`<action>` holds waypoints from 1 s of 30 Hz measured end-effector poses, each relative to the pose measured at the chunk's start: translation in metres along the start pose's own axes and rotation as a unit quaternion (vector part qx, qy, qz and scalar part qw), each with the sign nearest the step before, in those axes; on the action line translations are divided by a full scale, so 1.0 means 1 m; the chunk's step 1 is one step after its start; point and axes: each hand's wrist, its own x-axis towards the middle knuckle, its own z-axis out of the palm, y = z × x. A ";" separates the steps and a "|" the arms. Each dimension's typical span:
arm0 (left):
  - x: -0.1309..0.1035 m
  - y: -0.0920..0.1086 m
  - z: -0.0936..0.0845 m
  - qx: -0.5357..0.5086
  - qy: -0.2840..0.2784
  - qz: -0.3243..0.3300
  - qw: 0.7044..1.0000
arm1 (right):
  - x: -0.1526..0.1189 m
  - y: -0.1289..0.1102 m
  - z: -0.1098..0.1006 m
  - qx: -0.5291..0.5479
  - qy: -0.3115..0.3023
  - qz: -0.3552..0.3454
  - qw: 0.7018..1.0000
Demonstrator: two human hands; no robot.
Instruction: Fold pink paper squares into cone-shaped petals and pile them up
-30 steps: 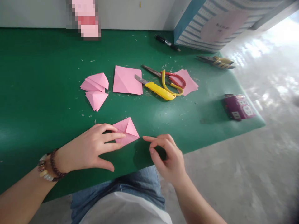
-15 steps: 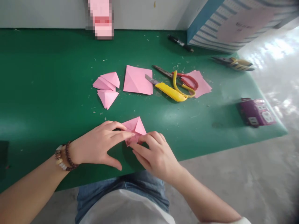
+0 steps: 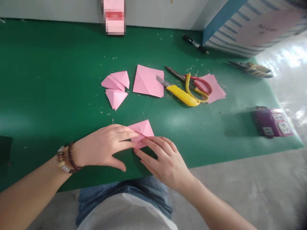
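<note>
Glare whitens the floor (image 3: 294,56) at right (blown out, really); far corners blur.

2 bracelets (image 3: 71,158), white top (image 3: 127,214), blue jeans (image 3: 153,191)

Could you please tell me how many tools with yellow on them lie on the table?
3: the utility knife, its blade on the pink square; the scissors, handles over the right-hand pink sheets; and the pliers, near the striped box.
</note>
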 end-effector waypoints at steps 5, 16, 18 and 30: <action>0.000 0.000 0.002 0.011 0.013 0.005 1.000 | -0.002 -0.002 -0.001 -0.012 -0.008 0.004 1.000; 0.000 0.001 0.002 0.017 -0.004 0.000 1.000 | -0.005 -0.001 0.002 -0.004 -0.002 -0.001 1.000; 0.001 0.002 0.002 0.022 -0.008 0.000 1.000 | -0.005 -0.001 0.002 -0.002 0.000 0.005 1.000; 0.005 0.007 0.001 0.046 -0.012 0.009 0.999 | -0.016 0.004 0.000 0.025 0.056 0.016 0.998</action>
